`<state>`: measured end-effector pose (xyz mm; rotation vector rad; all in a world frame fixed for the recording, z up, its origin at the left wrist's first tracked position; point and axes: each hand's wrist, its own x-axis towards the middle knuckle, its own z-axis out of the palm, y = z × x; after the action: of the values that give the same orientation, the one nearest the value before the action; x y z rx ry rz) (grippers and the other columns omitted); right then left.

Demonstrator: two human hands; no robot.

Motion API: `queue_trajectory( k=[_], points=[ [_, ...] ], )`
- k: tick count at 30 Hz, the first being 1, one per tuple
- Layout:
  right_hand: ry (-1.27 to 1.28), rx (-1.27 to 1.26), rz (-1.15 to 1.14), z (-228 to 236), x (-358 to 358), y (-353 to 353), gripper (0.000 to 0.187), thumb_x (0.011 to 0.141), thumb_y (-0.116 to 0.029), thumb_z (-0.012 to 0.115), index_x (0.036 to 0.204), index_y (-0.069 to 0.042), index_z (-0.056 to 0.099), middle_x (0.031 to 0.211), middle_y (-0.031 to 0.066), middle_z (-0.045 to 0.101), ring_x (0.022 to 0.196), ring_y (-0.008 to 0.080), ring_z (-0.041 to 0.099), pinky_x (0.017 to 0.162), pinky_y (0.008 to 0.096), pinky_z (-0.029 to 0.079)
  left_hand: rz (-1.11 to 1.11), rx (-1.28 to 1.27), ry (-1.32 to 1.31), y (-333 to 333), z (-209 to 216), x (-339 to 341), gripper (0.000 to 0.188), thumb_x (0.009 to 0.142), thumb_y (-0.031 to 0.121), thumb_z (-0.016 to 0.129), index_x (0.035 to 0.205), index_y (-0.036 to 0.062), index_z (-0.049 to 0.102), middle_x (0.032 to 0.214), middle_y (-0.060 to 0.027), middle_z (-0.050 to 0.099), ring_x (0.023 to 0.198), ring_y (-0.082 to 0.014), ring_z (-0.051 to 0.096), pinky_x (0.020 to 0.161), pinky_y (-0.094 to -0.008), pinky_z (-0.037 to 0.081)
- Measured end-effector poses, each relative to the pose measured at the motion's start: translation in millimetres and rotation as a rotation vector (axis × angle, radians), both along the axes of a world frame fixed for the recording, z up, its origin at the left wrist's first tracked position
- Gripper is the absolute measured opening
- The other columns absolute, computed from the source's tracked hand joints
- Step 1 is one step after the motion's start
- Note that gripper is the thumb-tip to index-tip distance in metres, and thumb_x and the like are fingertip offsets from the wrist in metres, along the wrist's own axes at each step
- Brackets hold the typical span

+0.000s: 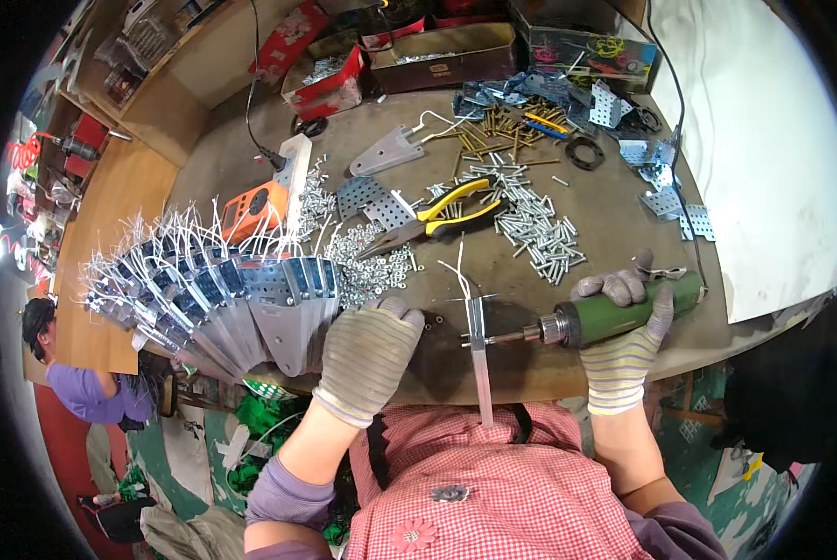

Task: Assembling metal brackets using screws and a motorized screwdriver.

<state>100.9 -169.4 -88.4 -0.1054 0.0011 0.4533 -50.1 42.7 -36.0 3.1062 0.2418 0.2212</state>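
My right hand (pixel 624 327), in a striped glove, wraps round a green power screwdriver (pixel 624 310). The tool lies level, its bit pointing left and meeting the metal bracket on a narrow translucent part (pixel 479 359). White wires rise from this part, and its lower end reaches over the table edge against my apron. My left hand (pixel 367 359), gloved too, is closed left of that part, by a heap of small nuts (pixel 376 266). What its curled fingers hold, if anything, is hidden. Beside it stands a fanned row of similar wired parts (pixel 292 322).
Yellow-and-black pliers (pixel 456 207) lie beyond the nuts, next to heaped silver screws (pixel 535 224). Brass screws (pixel 507 131), perforated metal plates (pixel 610 105) and a single wired part (pixel 387 151) lie farther back. An orange meter (pixel 253 213) stands left. Boxes (pixel 446 61) line the back; a person (pixel 91 387) is at far left.
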Motion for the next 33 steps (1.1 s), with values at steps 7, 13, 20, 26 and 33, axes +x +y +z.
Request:
queue_trajectory(
  k=[7,13,20,26,33],
  points=[
    [-0.012,0.02,0.011,-2.3,0.9,0.3,0.042,0.086,-0.035,0.067,0.123,-0.016,0.057,0.074,-0.0066,0.039,0.073,0.0111,0.043,0.09,0.0407,0.042,0.0,-0.38,-0.146,-1.0,-8.3,-0.1,0.016,0.072,0.005,0.066,0.088,0.0051,0.062,0.083,-0.008,0.064,0.07,-0.0216,0.063,0.063,-0.0326,0.05],
    [-0.017,-0.014,0.009,0.5,1.0,0.9,0.039,0.085,-0.034,0.068,0.118,-0.015,0.058,0.073,-0.0064,0.039,0.073,0.0109,0.043,0.09,0.0389,0.041,0.291,-1.306,-0.427,-43.3,-22.7,-8.3,0.014,0.076,0.004,0.072,0.09,0.0058,0.067,0.082,0.0008,0.067,0.071,-0.0044,0.059,0.063,-0.0208,0.048],
    [0.023,-0.023,-0.002,6.0,-1.4,4.0,0.032,0.085,-0.035,0.068,0.11,-0.015,0.059,0.072,-0.0063,0.038,0.072,0.0109,0.043,0.089,0.0373,0.04,0.16,-1.057,-0.504,-43.0,-24.9,-5.0,0.011,0.078,0.006,0.07,0.088,0.0036,0.064,0.083,-0.0027,0.064,0.077,-0.0117,0.06,0.073,-0.0251,0.048],
    [0.012,-0.015,0.005,3.9,-0.8,3.5,0.032,0.085,-0.035,0.068,0.109,-0.015,0.059,0.072,-0.0064,0.039,0.071,0.0108,0.043,0.088,0.0372,0.041,0.136,-1.016,-0.51,-43.6,-27.3,-4.4,0.012,0.078,0.009,0.07,0.086,0.0046,0.063,0.081,-0.0028,0.064,0.075,-0.012,0.059,0.072,-0.0254,0.048],
    [0.011,-0.006,0.01,4.3,-0.5,3.4,0.032,0.085,-0.035,0.069,0.109,-0.015,0.059,0.072,-0.0067,0.038,0.071,0.0106,0.042,0.088,0.0375,0.041,0.153,-1.052,-0.607,-51.1,-31.0,5.9,0.008,0.085,0.012,0.066,0.084,0.0052,0.061,0.076,-0.0034,0.06,0.066,-0.0142,0.054,0.063,-0.027,0.045]
  ],
)
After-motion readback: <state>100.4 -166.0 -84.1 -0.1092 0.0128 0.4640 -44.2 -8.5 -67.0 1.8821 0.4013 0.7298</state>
